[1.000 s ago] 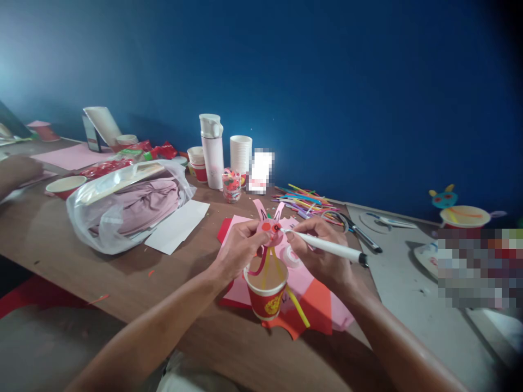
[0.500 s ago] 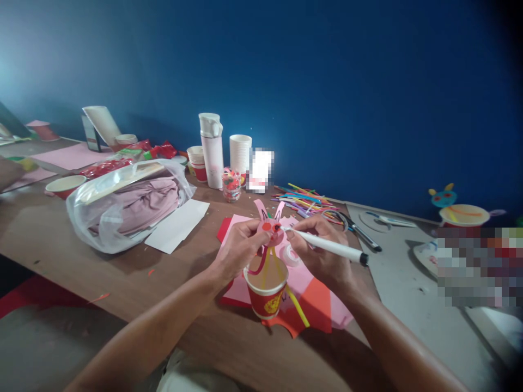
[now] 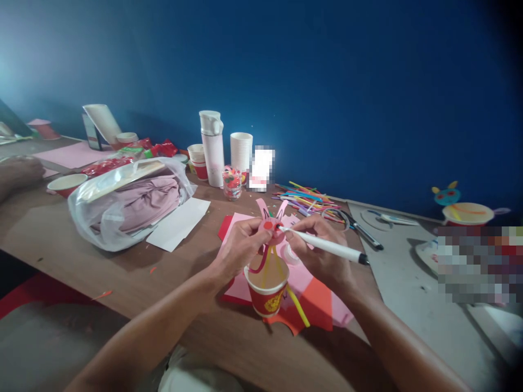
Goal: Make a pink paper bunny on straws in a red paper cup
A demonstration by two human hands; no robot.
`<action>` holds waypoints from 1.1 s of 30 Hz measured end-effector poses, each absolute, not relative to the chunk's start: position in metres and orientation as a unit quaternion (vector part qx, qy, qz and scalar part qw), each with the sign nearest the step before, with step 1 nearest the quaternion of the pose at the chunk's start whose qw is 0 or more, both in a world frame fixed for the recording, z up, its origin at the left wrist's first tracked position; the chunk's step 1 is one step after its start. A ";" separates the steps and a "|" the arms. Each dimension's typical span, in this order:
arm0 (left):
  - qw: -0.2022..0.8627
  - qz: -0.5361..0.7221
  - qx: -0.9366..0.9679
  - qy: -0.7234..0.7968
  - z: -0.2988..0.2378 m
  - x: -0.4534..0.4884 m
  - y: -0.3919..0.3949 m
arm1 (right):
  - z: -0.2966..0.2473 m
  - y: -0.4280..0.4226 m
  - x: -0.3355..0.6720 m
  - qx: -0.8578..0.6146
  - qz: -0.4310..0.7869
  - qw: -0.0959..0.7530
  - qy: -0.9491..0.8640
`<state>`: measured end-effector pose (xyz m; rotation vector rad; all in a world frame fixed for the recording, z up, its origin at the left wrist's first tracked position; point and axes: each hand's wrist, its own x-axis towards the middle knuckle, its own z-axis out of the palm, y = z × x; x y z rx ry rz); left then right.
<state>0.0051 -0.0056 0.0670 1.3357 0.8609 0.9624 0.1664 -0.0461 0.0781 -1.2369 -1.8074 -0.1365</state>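
Between thumb and fingers, my left hand (image 3: 242,246) pinches a pink paper animal head (image 3: 266,231) with two upright ears and red round eyes. My right hand (image 3: 321,247) grips a white marker (image 3: 333,246), its tip at the right-hand red eye and its black end pointing right. Just below the head stands a red paper cup (image 3: 263,296) with a yellow print. Yellow strips and a dark pink strip run from the cup towards the head. A yellow strip (image 3: 298,307) sticks out at the cup's right side. Pink and orange paper sheets (image 3: 316,299) lie beneath.
A clear plastic bag (image 3: 98,228) with pink cloth lies left, by a white card (image 3: 180,223). Behind stand a white bottle (image 3: 213,158) and stacked paper cups (image 3: 241,149). Colourful strips (image 3: 304,198) and a box cutter (image 3: 370,237) lie right. Another person's hand (image 3: 20,174) rests far left.
The marker tip stays at the right-hand eye with only slight movement. Both my hands keep their hold. At far left, the other person's hand has come further into view.
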 end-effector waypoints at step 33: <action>0.622 0.422 0.550 0.364 0.076 0.008 -0.008 | 0.083 -0.052 0.157 -0.583 -0.009 0.454 -0.674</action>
